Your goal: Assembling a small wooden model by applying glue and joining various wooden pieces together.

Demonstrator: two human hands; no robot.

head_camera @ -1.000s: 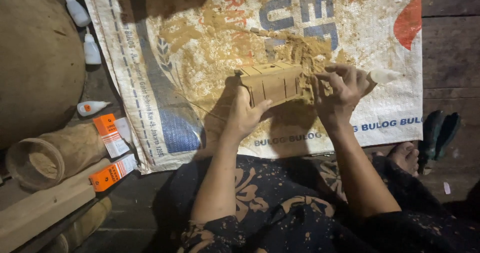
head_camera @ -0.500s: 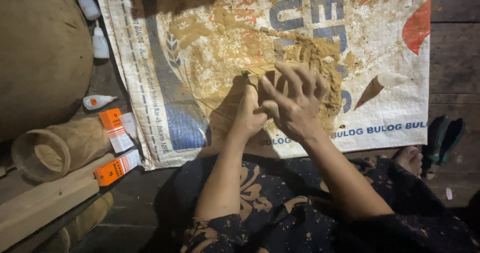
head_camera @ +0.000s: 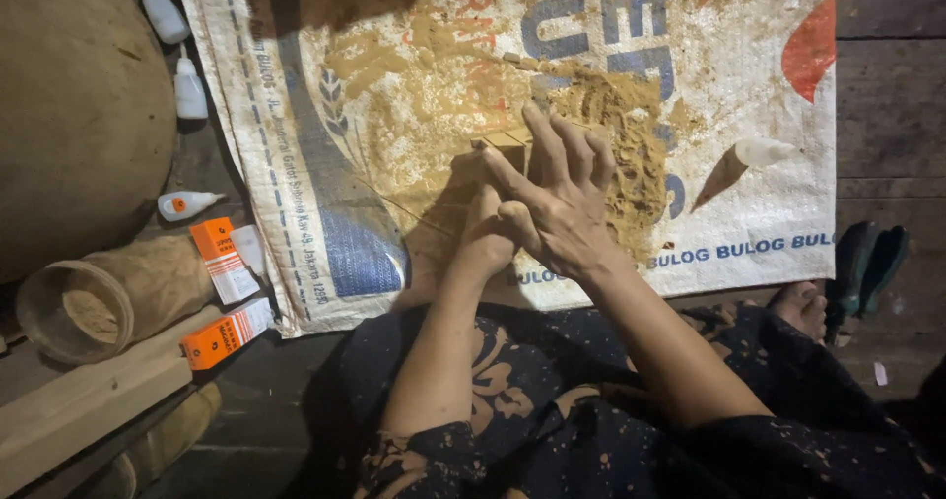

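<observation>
A small wooden box-like piece (head_camera: 505, 144) stands over a heap of brown sawdust (head_camera: 613, 134) on a printed woven sack (head_camera: 394, 85). My left hand (head_camera: 485, 235) grips this piece from below, mostly hidden behind the other hand. My right hand (head_camera: 554, 196) lies flat across the front of the piece, fingers spread and pointing up, pressing against it. Only the piece's top left corner shows.
A white glue bottle (head_camera: 757, 150) lies on the sack at the right. Left of the sack are more small white bottles (head_camera: 187, 203), orange and white cartons (head_camera: 223, 259), a hollow wooden tube (head_camera: 99, 300), a big rounded wooden body (head_camera: 79, 115) and planks (head_camera: 79, 410). A bare foot (head_camera: 800, 306) rests at right.
The wooden piece has been turned and is now covered by my right hand, which moved from its right end to lie flat over its front. The glue bottle now lies on the sack.
</observation>
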